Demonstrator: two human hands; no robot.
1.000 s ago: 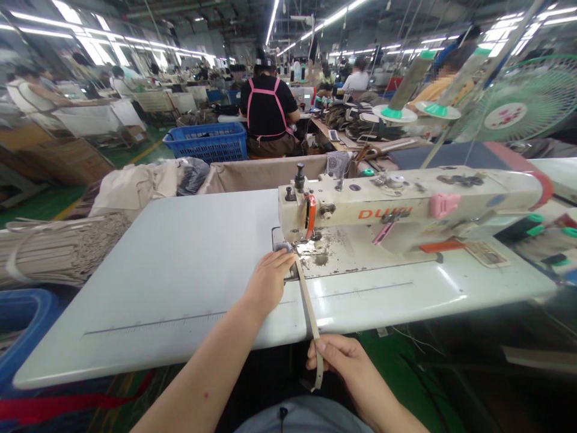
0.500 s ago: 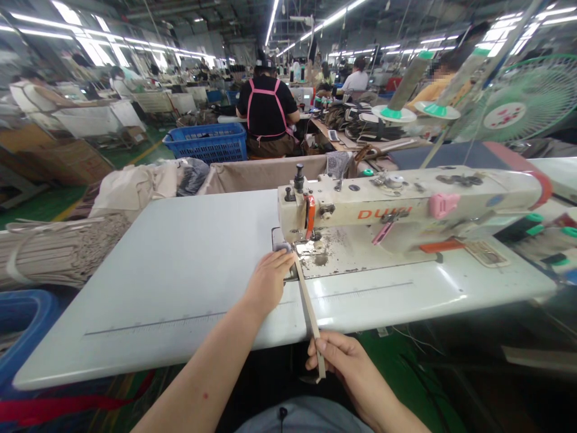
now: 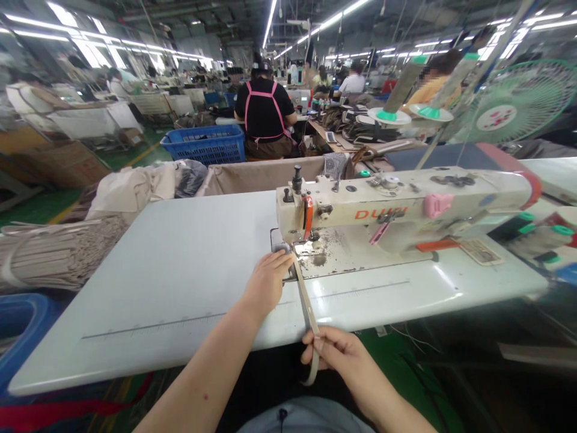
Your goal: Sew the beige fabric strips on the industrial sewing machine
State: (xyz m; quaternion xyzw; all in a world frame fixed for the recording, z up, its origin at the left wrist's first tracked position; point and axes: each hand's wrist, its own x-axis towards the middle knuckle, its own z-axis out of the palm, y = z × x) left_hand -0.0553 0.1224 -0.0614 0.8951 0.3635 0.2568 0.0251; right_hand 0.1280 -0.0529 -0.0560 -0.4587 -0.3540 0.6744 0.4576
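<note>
A narrow beige fabric strip (image 3: 307, 299) runs from the needle area of the sewing machine (image 3: 396, 201) down over the table's front edge. My right hand (image 3: 336, 355) pinches it between thumb and fingers just past that edge, and its loose end curls below. My left hand (image 3: 267, 279) lies flat beside the presser foot, fingers stretched out together, fingertips at the strip's far end. Whether those fingertips press on the strip or only on the plate is hard to tell. The strip's far end is hidden near the foot.
The white table (image 3: 189, 258) carries a printed ruler line along its front. At left lie a bundle of beige strips (image 3: 58, 252) and a blue tub (image 3: 22, 325). Thread cones (image 3: 403, 90) and a green fan (image 3: 518, 108) stand at right. A person (image 3: 264, 111) sits ahead near a blue basket (image 3: 205, 144).
My right hand has shifted slightly left and up along the strip, and the strip's loose end now curls leftward below it. My left hand stays in place by the presser foot.
</note>
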